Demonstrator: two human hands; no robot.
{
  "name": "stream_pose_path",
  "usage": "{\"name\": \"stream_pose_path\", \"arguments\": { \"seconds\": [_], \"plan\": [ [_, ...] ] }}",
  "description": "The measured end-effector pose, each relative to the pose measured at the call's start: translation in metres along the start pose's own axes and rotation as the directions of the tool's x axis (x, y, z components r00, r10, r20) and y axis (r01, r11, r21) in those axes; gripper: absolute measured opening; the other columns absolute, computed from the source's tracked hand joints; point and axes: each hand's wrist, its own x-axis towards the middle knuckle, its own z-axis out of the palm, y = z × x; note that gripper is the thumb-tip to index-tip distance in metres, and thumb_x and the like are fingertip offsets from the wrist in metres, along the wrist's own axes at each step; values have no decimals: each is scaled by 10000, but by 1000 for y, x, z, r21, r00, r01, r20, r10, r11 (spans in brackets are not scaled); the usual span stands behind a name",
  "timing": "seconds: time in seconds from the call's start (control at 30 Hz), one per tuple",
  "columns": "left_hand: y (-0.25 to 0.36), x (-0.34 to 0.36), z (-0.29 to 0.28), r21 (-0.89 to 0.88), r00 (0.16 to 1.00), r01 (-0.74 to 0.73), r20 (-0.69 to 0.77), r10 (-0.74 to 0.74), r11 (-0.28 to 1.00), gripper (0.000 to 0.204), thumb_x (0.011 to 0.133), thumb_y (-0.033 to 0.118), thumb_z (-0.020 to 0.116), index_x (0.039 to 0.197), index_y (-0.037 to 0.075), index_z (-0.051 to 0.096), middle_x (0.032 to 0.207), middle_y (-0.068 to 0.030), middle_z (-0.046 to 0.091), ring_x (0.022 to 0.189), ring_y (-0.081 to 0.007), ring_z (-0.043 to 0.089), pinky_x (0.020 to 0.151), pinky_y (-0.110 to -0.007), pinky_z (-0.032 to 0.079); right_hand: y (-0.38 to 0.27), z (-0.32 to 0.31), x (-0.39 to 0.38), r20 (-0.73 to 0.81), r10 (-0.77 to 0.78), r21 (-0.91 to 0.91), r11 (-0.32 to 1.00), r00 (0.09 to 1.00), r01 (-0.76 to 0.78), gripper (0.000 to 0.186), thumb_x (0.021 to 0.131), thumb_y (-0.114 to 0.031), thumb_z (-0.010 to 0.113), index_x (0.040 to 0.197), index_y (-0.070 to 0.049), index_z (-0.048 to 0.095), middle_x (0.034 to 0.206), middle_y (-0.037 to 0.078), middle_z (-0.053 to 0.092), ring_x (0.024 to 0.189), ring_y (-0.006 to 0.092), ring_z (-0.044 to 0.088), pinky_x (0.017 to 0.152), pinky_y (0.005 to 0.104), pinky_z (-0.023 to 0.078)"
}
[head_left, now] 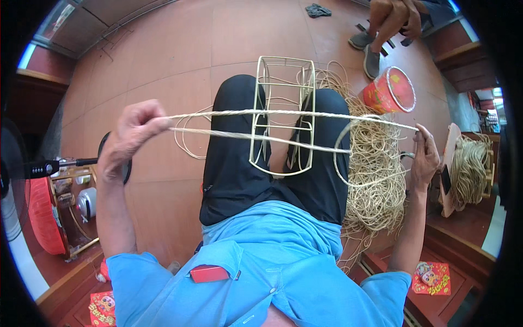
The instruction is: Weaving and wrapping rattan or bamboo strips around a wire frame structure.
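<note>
A worker in a blue shirt (pixel 272 234) draws a pale cord (pixel 218 113) across a wire frame (pixel 283 127) seated at the dark trousers (pixel 234 180), between the knees. The left hand (pixel 143 121) is closed in a fist on two strands, off the frame's left edge. Well beyond its right edge, the right hand (pixel 426 157) pinches the upper strand with thumb and fingertips pressed together.

The fingertip pinch looks the weaker hold; a hard pull could slide the strand free and let the line go slack. No hand steadies the frame, so an uneven tug could twist it, tip it off the knees or bend its thin bars.

The lower strand meets a loose loop (pixel 336 163) hanging over the near side of a cord heap (pixel 376 185); tightened carelessly, it could kink or snag in the tangle. Whether the loop joins the heap cannot be told.

On the floor (pixel 158 71), the heap's far edge lies just beside a red bucket (pixel 384 92), near another person's shoes (pixel 372 62); a shifting foot could catch a stray strand or knock the bucket.
</note>
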Motion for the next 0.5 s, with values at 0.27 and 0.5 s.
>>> {"name": "stream_pose_path", "arguments": {
  "seconds": [0.27, 0.5],
  "plan": [
    [-102, -52, -112, -109, 958, 149, -230, -171, 983, 401, 1067, 486, 791, 886, 196, 581, 764, 141, 407, 662, 7, 359, 563, -224, 252, 117, -56, 23, -136, 128, -248, 956, 982, -159, 301, 1160, -311, 671, 1319, -96, 809, 1009, -5, 755, 885, 96, 675, 825, 269, 542],
    [-197, -65, -200, 34, 791, 258, -582, -191, 965, 326, 1074, 440, 792, 926, 163, 704, 779, 115, 480, 659, -21, 449, 576, -239, 369, 151, -97, 36, -83, 169, -355, 916, 982, -188, 444, 1158, -498, 630, 1270, -103, 798, 844, -3, 636, 761, 115, 568, 711, 316, 470]
  ]
}}
